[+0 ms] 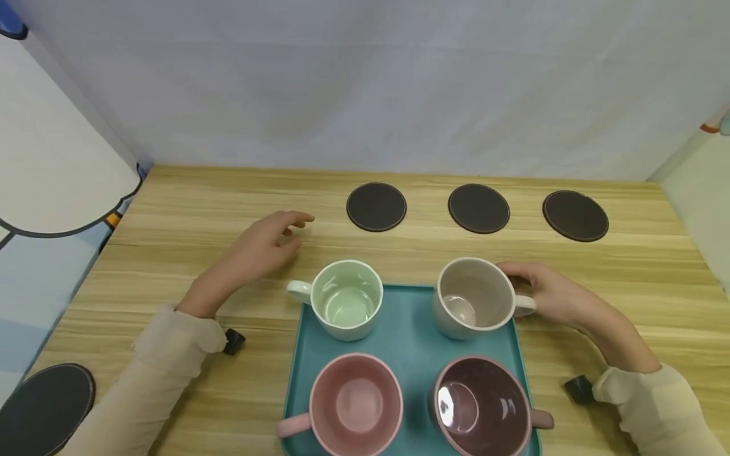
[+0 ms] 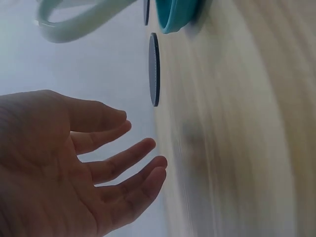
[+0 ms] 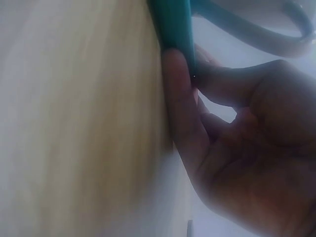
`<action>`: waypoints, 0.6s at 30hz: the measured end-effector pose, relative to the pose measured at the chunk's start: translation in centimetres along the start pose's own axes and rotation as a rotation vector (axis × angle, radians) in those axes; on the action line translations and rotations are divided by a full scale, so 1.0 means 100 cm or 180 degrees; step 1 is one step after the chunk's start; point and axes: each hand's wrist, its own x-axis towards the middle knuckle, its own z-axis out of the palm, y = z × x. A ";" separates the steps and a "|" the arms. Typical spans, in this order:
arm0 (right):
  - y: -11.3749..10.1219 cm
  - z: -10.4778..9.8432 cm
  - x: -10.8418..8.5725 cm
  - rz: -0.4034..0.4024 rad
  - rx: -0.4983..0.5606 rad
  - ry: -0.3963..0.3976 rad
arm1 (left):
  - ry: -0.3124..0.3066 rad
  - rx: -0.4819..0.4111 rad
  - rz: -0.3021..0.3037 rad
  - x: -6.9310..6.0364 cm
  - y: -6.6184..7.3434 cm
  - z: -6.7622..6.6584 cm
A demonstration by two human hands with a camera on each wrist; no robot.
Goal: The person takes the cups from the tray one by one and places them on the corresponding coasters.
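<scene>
Four mugs stand upright on a teal tray (image 1: 409, 342): a pale green mug (image 1: 349, 301) at back left, a beige mug (image 1: 476, 297) at back right, a pink mug (image 1: 358, 405) at front left and a mauve mug (image 1: 481, 405) at front right. Behind the beige mug's handle, my right hand (image 1: 561, 294) is at the tray's right edge. In the right wrist view its thumb and fingers pinch the tray corner (image 3: 174, 29). My left hand (image 1: 256, 250) hovers over the table left of the green mug, fingers relaxed, holding nothing.
Three round black coasters, left (image 1: 376, 207), middle (image 1: 478, 208) and right (image 1: 575, 215), lie in a row near the back edge of the wooden table (image 1: 188, 209). Another black coaster (image 1: 45, 405) lies at the front left. A pale curtain (image 1: 371, 88) hangs behind the table.
</scene>
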 end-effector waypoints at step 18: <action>-0.001 0.002 0.000 -0.0009 -0.0033 -0.0008 | 0.0158 0.0456 -0.0670 -0.099 -0.026 -0.014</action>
